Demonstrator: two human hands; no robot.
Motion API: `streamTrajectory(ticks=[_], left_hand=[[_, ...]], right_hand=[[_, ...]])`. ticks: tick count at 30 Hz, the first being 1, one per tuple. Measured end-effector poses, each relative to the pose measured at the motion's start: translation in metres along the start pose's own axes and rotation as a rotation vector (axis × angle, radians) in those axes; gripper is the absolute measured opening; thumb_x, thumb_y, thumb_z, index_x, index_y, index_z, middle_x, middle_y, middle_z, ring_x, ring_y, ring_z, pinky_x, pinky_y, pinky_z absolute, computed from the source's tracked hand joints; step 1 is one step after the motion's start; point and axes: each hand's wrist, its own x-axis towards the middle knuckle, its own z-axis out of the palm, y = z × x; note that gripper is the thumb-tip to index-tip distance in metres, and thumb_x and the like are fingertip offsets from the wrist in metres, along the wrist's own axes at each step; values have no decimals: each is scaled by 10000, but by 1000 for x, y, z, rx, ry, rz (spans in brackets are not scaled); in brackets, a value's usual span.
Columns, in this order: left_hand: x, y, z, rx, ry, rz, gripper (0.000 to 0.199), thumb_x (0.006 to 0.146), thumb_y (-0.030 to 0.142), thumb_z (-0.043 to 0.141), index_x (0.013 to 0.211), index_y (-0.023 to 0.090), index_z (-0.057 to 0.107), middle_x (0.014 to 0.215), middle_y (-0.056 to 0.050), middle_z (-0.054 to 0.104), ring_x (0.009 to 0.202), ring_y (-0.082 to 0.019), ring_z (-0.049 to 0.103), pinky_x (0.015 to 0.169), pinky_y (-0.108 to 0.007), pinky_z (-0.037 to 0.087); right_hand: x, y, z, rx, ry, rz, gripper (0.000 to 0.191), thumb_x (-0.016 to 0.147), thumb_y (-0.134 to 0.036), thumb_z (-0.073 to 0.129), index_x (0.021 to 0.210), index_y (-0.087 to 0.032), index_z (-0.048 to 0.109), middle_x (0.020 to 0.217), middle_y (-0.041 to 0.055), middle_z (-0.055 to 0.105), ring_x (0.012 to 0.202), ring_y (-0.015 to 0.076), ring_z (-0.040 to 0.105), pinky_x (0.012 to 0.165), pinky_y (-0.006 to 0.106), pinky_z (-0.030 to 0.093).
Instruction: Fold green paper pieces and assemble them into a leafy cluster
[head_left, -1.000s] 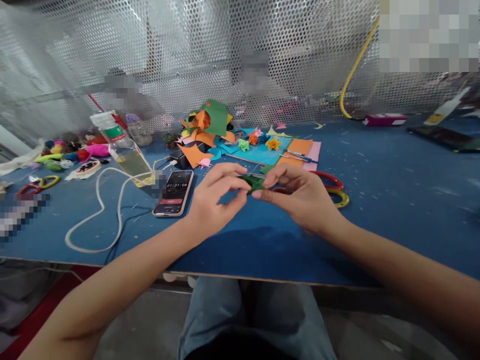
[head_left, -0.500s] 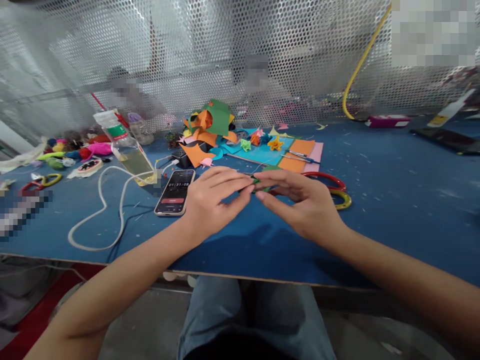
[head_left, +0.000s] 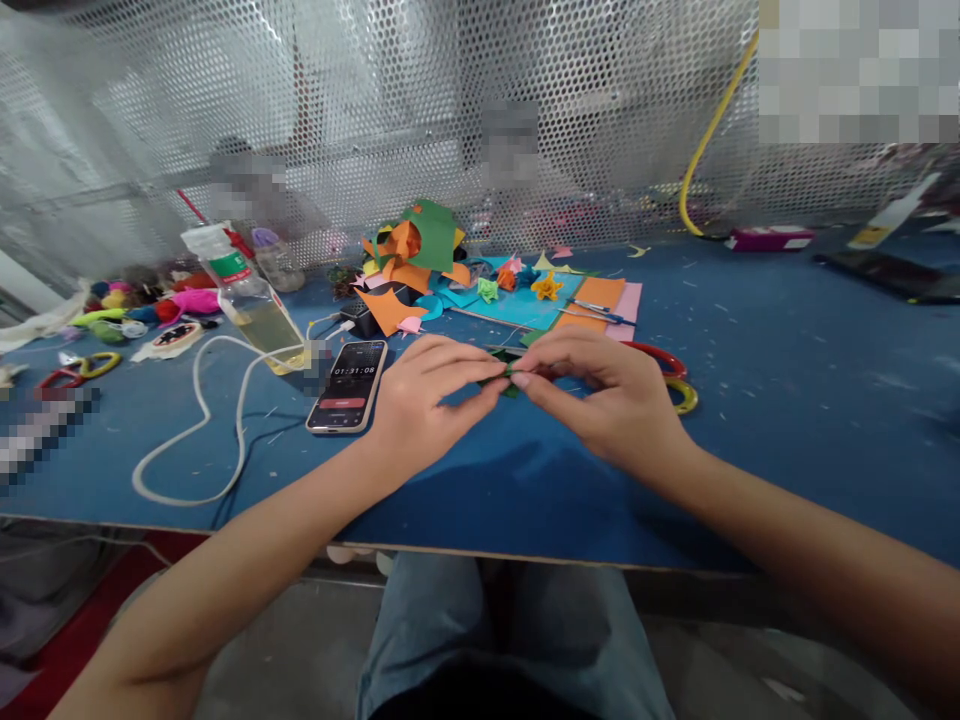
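Between my hands, above the blue table, is a small folded piece of dark green paper (head_left: 509,384). My left hand (head_left: 439,395) pinches its left side between thumb and fingers. From the right, my right hand (head_left: 600,395) grips it with thumb and forefinger, the fingertips of both hands almost touching. Much of the paper is hidden behind the fingers. Behind my right hand lie scissors with red and yellow handles (head_left: 684,395), partly covered. Folded paper flowers, one of them yellow-orange (head_left: 547,287) and one light green (head_left: 487,291), rest on blue paper (head_left: 517,307) beyond.
Left of my hands lies a phone (head_left: 349,388) showing a timer, with a white cable (head_left: 199,400) looping beside it. A bottle of yellowish liquid (head_left: 259,325) stands behind. Paper scraps (head_left: 435,235) are heaped at the back, before a perforated metal screen (head_left: 600,120).
My right thumb and forefinger have closed together on the green paper, and more of it shows below the fingertips. My left hand keeps its pinch. The view has shifted slightly.
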Motion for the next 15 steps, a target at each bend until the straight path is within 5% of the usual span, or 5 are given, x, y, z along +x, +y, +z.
streamTrajectory(ticks=[4,11,15], left_hand=[[-1,-1,-1,64,-14,72,52,731,125,675,778,144,677,754,-50,699,696,-135,623,686,-284,505],[-2,-1,-1,-159,11,-157,46,724,166,696,769,155,694,756,-47,679,702,-115,623,678,-241,504],[-2,-2,-2,-166,39,-161,59,718,177,704,776,179,704,743,-27,670,687,-109,618,654,-231,502]], right_hand=[[0,-3,-1,-157,-24,-91,66,765,-146,614,780,-209,626,788,16,628,721,134,587,654,279,498],[3,-2,-5,-230,19,-155,68,766,-168,616,803,-224,605,796,19,614,697,138,565,634,286,488],[2,-3,-7,-221,-1,-168,54,764,-178,620,787,-221,598,761,8,612,674,134,566,637,283,489]])
